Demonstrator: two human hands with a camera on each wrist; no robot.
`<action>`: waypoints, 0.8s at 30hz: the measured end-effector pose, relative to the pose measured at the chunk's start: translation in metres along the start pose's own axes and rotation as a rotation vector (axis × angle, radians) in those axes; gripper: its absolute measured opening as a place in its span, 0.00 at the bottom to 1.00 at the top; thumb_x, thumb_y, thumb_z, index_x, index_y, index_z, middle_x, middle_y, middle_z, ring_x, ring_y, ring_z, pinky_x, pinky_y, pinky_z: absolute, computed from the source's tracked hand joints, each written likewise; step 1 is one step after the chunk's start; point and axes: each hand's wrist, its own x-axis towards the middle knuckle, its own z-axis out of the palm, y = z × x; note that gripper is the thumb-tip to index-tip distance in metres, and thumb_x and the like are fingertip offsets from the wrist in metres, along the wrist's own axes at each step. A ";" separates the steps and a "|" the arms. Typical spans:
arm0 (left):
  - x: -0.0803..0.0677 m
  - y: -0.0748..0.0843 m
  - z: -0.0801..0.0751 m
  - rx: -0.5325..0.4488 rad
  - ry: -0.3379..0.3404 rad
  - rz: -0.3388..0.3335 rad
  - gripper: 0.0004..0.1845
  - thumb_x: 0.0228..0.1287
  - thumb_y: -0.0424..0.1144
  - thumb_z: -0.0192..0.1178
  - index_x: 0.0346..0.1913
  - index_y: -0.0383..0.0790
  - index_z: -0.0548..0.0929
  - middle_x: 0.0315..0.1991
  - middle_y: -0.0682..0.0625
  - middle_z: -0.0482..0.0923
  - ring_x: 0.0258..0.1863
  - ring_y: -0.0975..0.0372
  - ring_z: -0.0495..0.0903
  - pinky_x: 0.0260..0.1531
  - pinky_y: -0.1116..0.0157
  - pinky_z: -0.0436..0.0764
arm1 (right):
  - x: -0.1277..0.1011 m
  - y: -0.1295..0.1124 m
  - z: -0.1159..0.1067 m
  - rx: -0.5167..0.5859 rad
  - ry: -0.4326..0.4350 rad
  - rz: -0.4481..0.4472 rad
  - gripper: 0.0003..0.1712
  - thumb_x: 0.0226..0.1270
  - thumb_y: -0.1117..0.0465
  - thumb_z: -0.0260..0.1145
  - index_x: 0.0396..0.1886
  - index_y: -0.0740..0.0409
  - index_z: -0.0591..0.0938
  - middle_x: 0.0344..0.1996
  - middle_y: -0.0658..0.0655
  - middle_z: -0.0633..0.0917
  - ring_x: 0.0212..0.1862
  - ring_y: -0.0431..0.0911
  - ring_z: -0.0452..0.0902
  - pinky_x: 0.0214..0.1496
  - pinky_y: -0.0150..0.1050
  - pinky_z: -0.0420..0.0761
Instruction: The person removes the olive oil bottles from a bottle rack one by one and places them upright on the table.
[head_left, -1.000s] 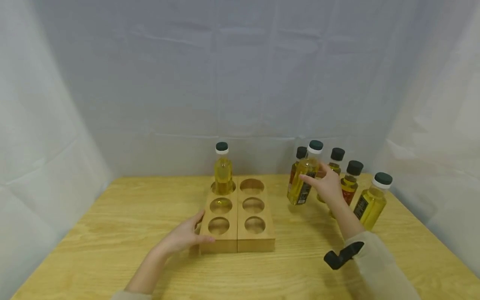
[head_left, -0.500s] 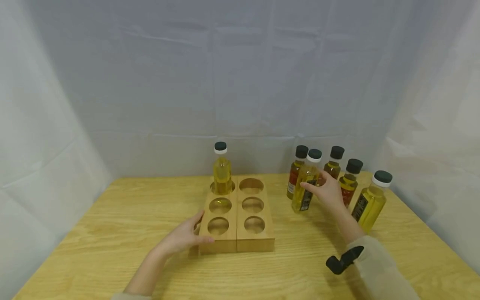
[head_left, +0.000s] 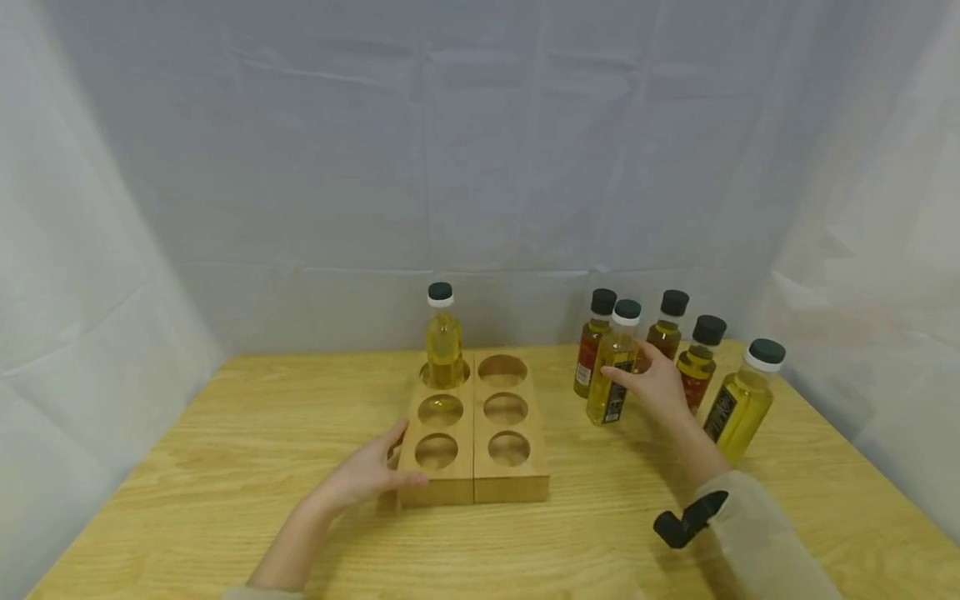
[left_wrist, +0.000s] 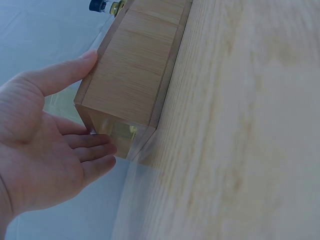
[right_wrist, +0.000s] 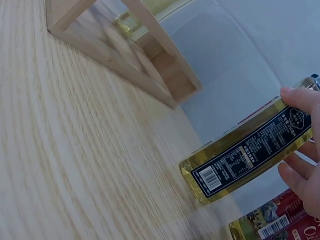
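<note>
right hand (right_wrist: 305, 160) grips oil bottle (right_wrist: 245, 155), black label, standing on table (right_wrist: 75, 165) | wooden rack (right_wrist: 125, 50) far left | red-labelled bottle (right_wrist: 275, 225) beside

Staged recording booth, not a home: plain pale fabric backdrop (head_left: 480, 167) on 3 sides, bare plywood table (head_left: 225, 467).

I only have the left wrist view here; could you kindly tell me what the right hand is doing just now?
Observer: The right hand holds a yellow oil bottle upright, among the loose bottles right of the wooden rack.
Operator: Thank you. Is anything in the rack?
Observer: One bottle, in the far left hole; the other five holes are empty.
Operator: And is the held bottle off the table?
Observer: The right wrist view shows its base at or just above the table; I cannot tell which.
</note>
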 end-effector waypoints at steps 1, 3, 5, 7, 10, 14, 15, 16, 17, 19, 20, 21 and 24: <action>0.000 0.000 0.000 -0.001 0.000 -0.003 0.55 0.52 0.45 0.69 0.69 0.22 0.42 0.68 0.27 0.44 0.66 0.35 0.48 0.63 0.44 0.53 | 0.000 0.000 0.000 0.000 -0.004 0.003 0.51 0.54 0.41 0.68 0.69 0.63 0.60 0.62 0.69 0.67 0.59 0.62 0.65 0.56 0.57 0.70; -0.001 0.001 0.001 0.002 0.002 -0.009 0.55 0.52 0.45 0.69 0.69 0.22 0.42 0.68 0.27 0.44 0.65 0.35 0.48 0.63 0.44 0.53 | -0.001 0.000 0.000 -0.002 -0.012 0.007 0.51 0.54 0.41 0.68 0.69 0.63 0.59 0.63 0.69 0.66 0.60 0.62 0.64 0.57 0.57 0.69; -0.001 0.001 0.001 0.000 0.004 -0.015 0.55 0.52 0.45 0.69 0.69 0.22 0.43 0.68 0.27 0.44 0.65 0.35 0.48 0.63 0.43 0.52 | -0.001 0.000 0.000 -0.002 -0.022 0.005 0.51 0.54 0.40 0.67 0.70 0.62 0.58 0.64 0.69 0.65 0.62 0.63 0.62 0.59 0.58 0.68; -0.001 0.001 0.001 -0.001 0.004 -0.019 0.55 0.52 0.45 0.68 0.69 0.22 0.43 0.68 0.27 0.44 0.65 0.34 0.48 0.63 0.43 0.53 | -0.002 0.001 -0.001 -0.022 -0.031 -0.006 0.52 0.55 0.39 0.66 0.71 0.62 0.57 0.64 0.70 0.64 0.62 0.63 0.62 0.58 0.58 0.68; -0.001 0.000 0.001 0.012 0.009 -0.011 0.55 0.52 0.45 0.69 0.69 0.22 0.43 0.68 0.27 0.45 0.65 0.35 0.49 0.63 0.44 0.52 | -0.005 0.003 -0.002 -0.059 -0.036 -0.030 0.51 0.56 0.39 0.65 0.70 0.62 0.57 0.62 0.70 0.67 0.60 0.63 0.64 0.56 0.57 0.71; -0.001 -0.001 0.002 0.023 0.007 -0.001 0.56 0.51 0.45 0.69 0.69 0.21 0.42 0.68 0.27 0.45 0.66 0.36 0.49 0.64 0.45 0.51 | -0.011 0.007 -0.004 -0.073 -0.024 -0.047 0.48 0.58 0.42 0.66 0.69 0.64 0.60 0.57 0.69 0.71 0.57 0.62 0.68 0.53 0.55 0.74; -0.002 -0.001 0.002 0.025 0.007 -0.002 0.56 0.51 0.45 0.69 0.69 0.22 0.42 0.68 0.27 0.45 0.66 0.37 0.49 0.64 0.45 0.51 | -0.013 0.008 -0.004 -0.068 -0.018 -0.049 0.47 0.58 0.43 0.66 0.68 0.65 0.60 0.56 0.69 0.72 0.57 0.61 0.69 0.53 0.54 0.74; -0.002 -0.001 0.002 0.024 0.006 -0.005 0.55 0.52 0.45 0.69 0.69 0.22 0.42 0.68 0.27 0.45 0.66 0.37 0.49 0.64 0.44 0.51 | -0.015 0.009 -0.005 -0.063 -0.009 -0.053 0.46 0.59 0.44 0.66 0.68 0.66 0.61 0.55 0.69 0.73 0.56 0.60 0.70 0.52 0.54 0.75; -0.002 -0.001 0.002 0.023 0.007 -0.007 0.55 0.51 0.46 0.69 0.69 0.22 0.42 0.68 0.27 0.45 0.66 0.37 0.49 0.64 0.44 0.51 | -0.017 0.009 -0.006 -0.058 0.001 -0.058 0.45 0.59 0.44 0.65 0.67 0.66 0.61 0.53 0.68 0.74 0.55 0.60 0.70 0.52 0.53 0.75; -0.002 0.000 0.002 0.022 0.011 -0.012 0.55 0.52 0.46 0.69 0.69 0.23 0.43 0.68 0.27 0.45 0.66 0.37 0.49 0.64 0.44 0.51 | -0.021 0.008 -0.008 -0.043 0.031 -0.070 0.41 0.60 0.45 0.65 0.65 0.66 0.65 0.50 0.66 0.76 0.52 0.57 0.72 0.50 0.49 0.76; -0.002 0.000 0.001 0.024 0.013 -0.014 0.55 0.52 0.46 0.69 0.69 0.23 0.43 0.68 0.28 0.46 0.66 0.37 0.49 0.64 0.44 0.51 | -0.023 0.007 -0.009 -0.032 0.047 -0.078 0.39 0.60 0.45 0.65 0.63 0.66 0.68 0.48 0.65 0.77 0.50 0.56 0.73 0.49 0.45 0.77; -0.002 0.000 0.001 0.029 0.015 -0.016 0.55 0.52 0.46 0.69 0.69 0.23 0.43 0.68 0.28 0.46 0.66 0.37 0.49 0.64 0.44 0.51 | -0.025 0.006 -0.010 -0.025 0.062 -0.085 0.36 0.60 0.45 0.65 0.60 0.65 0.70 0.46 0.63 0.78 0.49 0.54 0.74 0.47 0.42 0.78; -0.001 0.000 0.000 0.036 0.015 -0.019 0.55 0.52 0.47 0.69 0.69 0.23 0.43 0.68 0.28 0.45 0.66 0.37 0.49 0.64 0.44 0.52 | -0.030 0.002 -0.012 -0.024 0.096 -0.116 0.30 0.61 0.46 0.64 0.53 0.64 0.76 0.42 0.60 0.80 0.44 0.48 0.75 0.41 0.35 0.77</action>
